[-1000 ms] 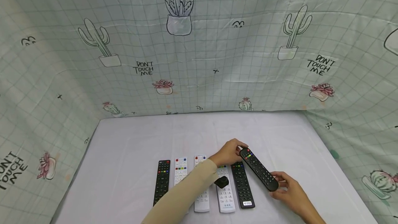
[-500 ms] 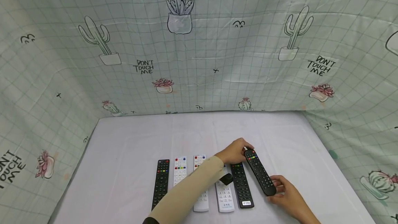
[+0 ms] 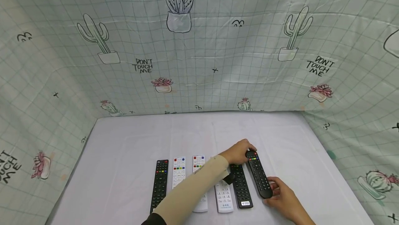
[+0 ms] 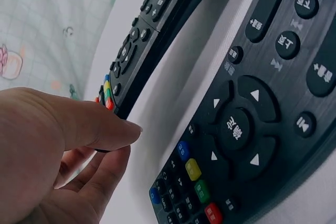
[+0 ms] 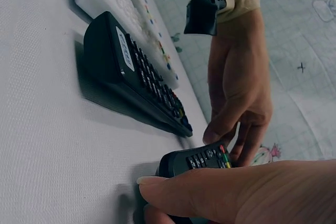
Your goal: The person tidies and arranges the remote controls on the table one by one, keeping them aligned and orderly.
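Note:
A black remote control point(image 3: 259, 174) is held at both ends, at the right of a row of remotes. My left hand point(image 3: 240, 151) pinches its far end, beside the red button, thumb on the near side in the left wrist view. At the near end, my right hand point(image 3: 284, 197) grips it between thumb and fingers; in the right wrist view the thumb point(image 5: 178, 190) covers part of the remote point(image 5: 197, 158). Just left of it lies another black remote point(image 3: 243, 188) with a white label, its upper end overlapped by my left hand.
Further left lie a white remote point(image 3: 224, 199), two more white remotes, one of them point(image 3: 179, 169) by the left end, and a black remote point(image 3: 159, 183). My left sleeve point(image 3: 199, 187) crosses over several of them. Cactus-print cloth point(image 3: 199, 44) walls the white table point(image 3: 140, 131).
Both hands have turned the held black remote straighter, closer to the tilt of its neighbour. Its near end has moved left and toward me, and its far end slightly right.

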Demonstrator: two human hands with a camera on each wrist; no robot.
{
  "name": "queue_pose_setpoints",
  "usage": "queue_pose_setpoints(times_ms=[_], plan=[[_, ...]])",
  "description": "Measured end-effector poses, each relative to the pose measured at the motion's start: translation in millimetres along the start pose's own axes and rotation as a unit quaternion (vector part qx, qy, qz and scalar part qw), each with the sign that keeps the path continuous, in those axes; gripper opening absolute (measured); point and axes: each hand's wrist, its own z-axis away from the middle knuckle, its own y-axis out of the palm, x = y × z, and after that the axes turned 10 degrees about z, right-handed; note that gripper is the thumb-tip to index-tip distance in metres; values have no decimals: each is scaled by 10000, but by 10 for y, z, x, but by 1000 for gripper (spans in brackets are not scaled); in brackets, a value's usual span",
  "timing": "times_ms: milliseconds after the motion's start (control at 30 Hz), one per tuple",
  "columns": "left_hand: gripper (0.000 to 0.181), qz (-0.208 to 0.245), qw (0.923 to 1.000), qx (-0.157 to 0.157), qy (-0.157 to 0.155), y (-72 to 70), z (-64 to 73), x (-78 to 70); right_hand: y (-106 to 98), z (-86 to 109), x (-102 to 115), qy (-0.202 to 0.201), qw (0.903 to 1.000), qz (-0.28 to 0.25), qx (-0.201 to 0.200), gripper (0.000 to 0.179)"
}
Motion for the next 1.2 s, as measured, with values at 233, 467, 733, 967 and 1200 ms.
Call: queue_pose_setpoints(times_ms=[233,467,733,967,1200], plan=[[51,-253,9997,77,-10,0,-26,-25,19,-9,70,71,9999,99,-44,79],[51,-469,9987,107,-142,28,-52,-15,31,-51,84,-115,9996,244,-16,79],[51,-574,9981,142,-191,61,-45,-2,32,-98,115,-173,9984,520,152,83],[46,-697,9971,149,-279,51,-19,41,-7,-139,176,-278,9962,731,382,89],[42,-511,9986,-6,128,-31,53,137,-247,-217,164,-416,9896,1286,498,88]])
